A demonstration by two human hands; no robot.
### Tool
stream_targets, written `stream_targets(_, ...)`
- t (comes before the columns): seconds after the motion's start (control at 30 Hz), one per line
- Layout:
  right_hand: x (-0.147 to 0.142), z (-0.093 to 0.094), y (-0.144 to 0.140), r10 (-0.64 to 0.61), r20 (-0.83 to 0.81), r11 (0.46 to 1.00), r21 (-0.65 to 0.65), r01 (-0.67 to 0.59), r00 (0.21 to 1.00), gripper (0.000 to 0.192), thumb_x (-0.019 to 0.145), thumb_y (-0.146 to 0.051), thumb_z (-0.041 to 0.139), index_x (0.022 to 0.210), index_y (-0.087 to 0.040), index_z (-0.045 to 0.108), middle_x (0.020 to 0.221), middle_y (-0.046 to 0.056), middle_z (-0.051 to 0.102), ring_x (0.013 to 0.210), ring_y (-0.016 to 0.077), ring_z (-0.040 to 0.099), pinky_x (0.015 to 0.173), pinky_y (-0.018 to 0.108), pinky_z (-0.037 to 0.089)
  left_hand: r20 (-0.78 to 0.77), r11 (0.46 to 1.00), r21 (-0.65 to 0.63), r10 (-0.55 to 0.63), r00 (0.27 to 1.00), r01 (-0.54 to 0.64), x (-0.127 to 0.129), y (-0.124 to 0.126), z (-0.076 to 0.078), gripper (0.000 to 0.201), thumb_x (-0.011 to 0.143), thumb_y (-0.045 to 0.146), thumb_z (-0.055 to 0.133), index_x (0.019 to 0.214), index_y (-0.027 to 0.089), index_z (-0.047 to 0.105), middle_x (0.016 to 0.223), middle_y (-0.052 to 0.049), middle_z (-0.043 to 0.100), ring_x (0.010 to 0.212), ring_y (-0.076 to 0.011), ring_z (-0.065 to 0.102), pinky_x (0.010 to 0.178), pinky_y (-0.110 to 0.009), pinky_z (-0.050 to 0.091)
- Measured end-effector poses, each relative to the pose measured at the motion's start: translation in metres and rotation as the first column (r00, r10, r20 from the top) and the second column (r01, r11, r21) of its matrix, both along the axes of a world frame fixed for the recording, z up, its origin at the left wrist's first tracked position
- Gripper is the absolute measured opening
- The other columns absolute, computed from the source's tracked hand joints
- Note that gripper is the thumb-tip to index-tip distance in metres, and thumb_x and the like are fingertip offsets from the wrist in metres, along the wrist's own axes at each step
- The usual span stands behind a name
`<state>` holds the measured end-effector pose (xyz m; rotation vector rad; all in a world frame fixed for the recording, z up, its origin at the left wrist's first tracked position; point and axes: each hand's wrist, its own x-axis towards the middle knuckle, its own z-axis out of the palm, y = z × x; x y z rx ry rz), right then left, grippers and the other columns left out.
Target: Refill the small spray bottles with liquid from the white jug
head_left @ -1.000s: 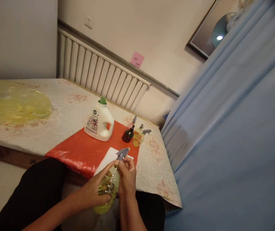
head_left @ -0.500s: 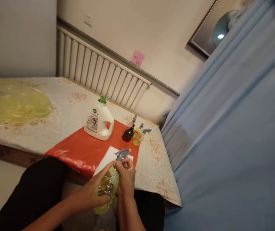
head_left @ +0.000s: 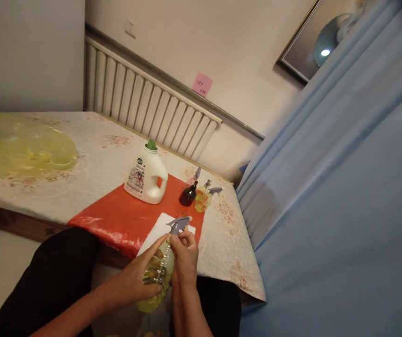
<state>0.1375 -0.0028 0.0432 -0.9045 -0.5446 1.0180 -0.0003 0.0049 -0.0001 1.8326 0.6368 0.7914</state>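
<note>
A see-through yellow-green spray bottle (head_left: 163,271) with a grey trigger head (head_left: 179,225) is tilted over my lap, its head pointing away from me. My left hand (head_left: 144,274) wraps around the bottle's body from the left. At the neck, just below the trigger head, the fingers of my right hand (head_left: 185,255) are closed on the bottle. Part of its body is hidden behind my hands. Beyond it lie a white cloth or paper (head_left: 158,229) and a red plastic sheet (head_left: 109,217).
A white handled jug (head_left: 147,180) with something green in its mouth stands on the sheet. Right of it are a dark bottle (head_left: 188,195), a yellow spray bottle (head_left: 202,200) and a pinkish one behind. A yellow transparent inflated-looking item (head_left: 21,145) lies left. A blue curtain (head_left: 327,210) hangs right.
The whole view has shifted very slightly. Both hands keep the same hold on the spray bottle, and nothing else has visibly moved.
</note>
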Motion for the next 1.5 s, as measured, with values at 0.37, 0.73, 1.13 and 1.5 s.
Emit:
stream_targets(0.37, -0.001, 0.004, -0.003, 0.055, -0.031, 0.998, 0.016, -0.054, 0.998, 0.033, 0.061, -0.023, 0.080, 0.075, -0.020, 0.051, 0.068, -0.004, 0.067, 0.058, 0.0104, 0.059, 0.060, 0.023, 0.045, 0.018, 0.999, -0.027, -0.016, 1.000, 0.017, 0.000, 0.000, 0.004, 0.108, 0.061, 0.013, 0.058, 0.154, 0.029, 0.007, 0.159, -0.006, 0.027, 0.143, -0.0309, 0.030, 0.117, -0.047, 0.028)
stream_targets(0.73, -0.002, 0.006, -0.005, 0.087, -0.041, 0.995, 0.046, -0.085, 0.995, 0.028, 0.069, -0.029, 0.077, 0.081, -0.019, 0.053, 0.068, -0.004, 0.067, 0.058, 0.0106, 0.060, 0.060, 0.022, 0.045, 0.043, 0.997, -0.060, -0.035, 0.998, 0.037, -0.002, 0.000, 0.006, 0.107, 0.062, 0.011, 0.061, 0.154, 0.031, 0.009, 0.157, -0.006, 0.032, 0.140, -0.0304, 0.036, 0.115, -0.045, 0.032)
stream_targets(1.13, 0.002, -0.005, -0.001, -0.007, 0.092, 1.000, -0.007, 0.008, 0.996, 0.030, 0.065, -0.023, 0.079, 0.082, -0.021, 0.053, 0.073, -0.004, 0.067, 0.064, 0.0126, 0.062, 0.065, 0.024, 0.047, 0.001, 0.999, -0.047, -0.004, 1.000, 0.004, -0.001, -0.002, 0.009, 0.109, 0.060, 0.007, 0.058, 0.155, 0.029, 0.009, 0.157, -0.007, 0.034, 0.142, -0.0319, 0.031, 0.116, -0.047, 0.030)
stream_targets(1.5, 0.003, -0.008, -0.001, -0.062, 0.155, 0.998, -0.014, 0.065, 0.986, 0.034, 0.061, -0.019, 0.080, 0.076, -0.021, 0.050, 0.072, -0.005, 0.067, 0.068, 0.0127, 0.063, 0.069, 0.025, 0.048, 0.006, 1.000, 0.004, 0.024, 1.000, -0.024, 0.003, -0.001, -0.004, 0.108, 0.060, 0.009, 0.059, 0.154, 0.031, 0.010, 0.158, -0.007, 0.031, 0.138, -0.0311, 0.038, 0.114, -0.047, 0.034)
